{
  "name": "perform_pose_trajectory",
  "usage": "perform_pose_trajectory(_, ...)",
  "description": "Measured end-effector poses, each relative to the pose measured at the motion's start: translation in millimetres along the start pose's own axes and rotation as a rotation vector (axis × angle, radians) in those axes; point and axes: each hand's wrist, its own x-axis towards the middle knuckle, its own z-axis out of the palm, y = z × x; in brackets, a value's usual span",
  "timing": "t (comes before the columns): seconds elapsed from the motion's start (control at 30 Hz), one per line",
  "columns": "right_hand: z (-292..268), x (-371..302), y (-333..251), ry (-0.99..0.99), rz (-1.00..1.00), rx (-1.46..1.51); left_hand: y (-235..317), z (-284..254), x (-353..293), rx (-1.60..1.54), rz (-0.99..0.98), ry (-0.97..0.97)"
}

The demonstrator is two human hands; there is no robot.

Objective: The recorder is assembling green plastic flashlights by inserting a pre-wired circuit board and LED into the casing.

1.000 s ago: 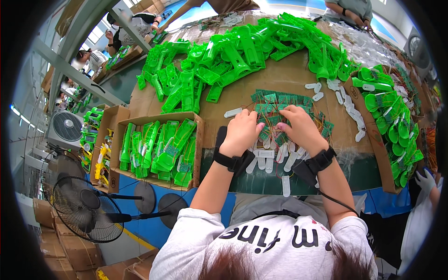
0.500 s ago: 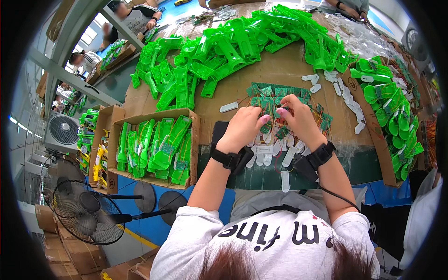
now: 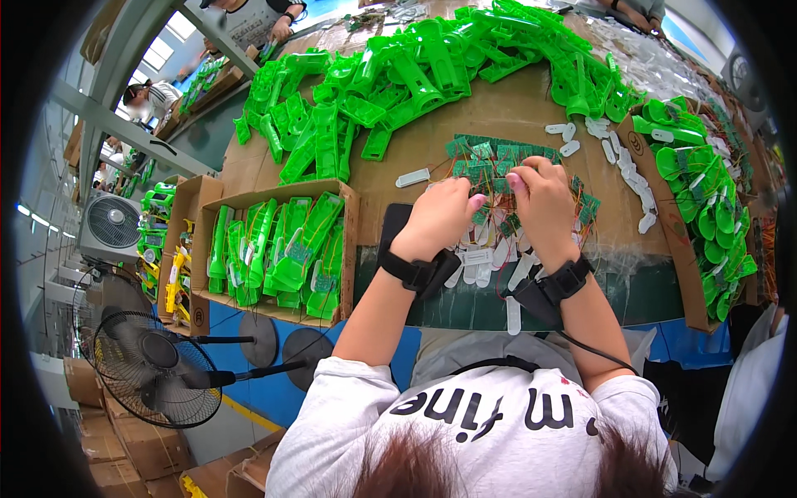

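Note:
My left hand (image 3: pixel 438 217) and my right hand (image 3: pixel 545 206) are close together over a heap of small green circuit boards (image 3: pixel 506 152) with thin coloured wires. Both hands have their fingers drawn in; what the fingertips pinch is too small and covered to make out. Below and between my wrists lie several white oblong plastic pieces (image 3: pixel 476 259), and another white piece (image 3: pixel 513 316) sits at the table's near edge. A separate white piece (image 3: pixel 413 178) rests left of the boards. Partly behind my left wrist is a flat black object (image 3: pixel 396 222).
A cardboard box (image 3: pixel 352 249) of green plastic shells stands at left; a second box (image 3: pixel 664 212) of shells with boards stands at right. Green shells (image 3: pixel 423 79) are heaped along the back. White pieces (image 3: pixel 631 183) trail at right. A fan (image 3: pixel 158 365) stands left; co-workers sit beyond.
My right hand has turned, its fingers curling in more, and has shifted slightly right. The left hand has moved a little up and right. The view has shifted slightly.

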Motion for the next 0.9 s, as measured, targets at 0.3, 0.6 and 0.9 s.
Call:
perform_pose_trajectory(0.3,1,13,6,-0.461,0.12,0.47,-10,-6,-5,-0.283,0.171,-0.031)
perform_pose_trajectory(0.6,18,5,8,-0.338,0.153,0.486,1,2,-8,-0.072,-0.013,0.006)
perform_pose_trajectory(0.9,18,11,19,-0.492,0.105,0.514,4,1,-5,-0.199,0.027,0.127)
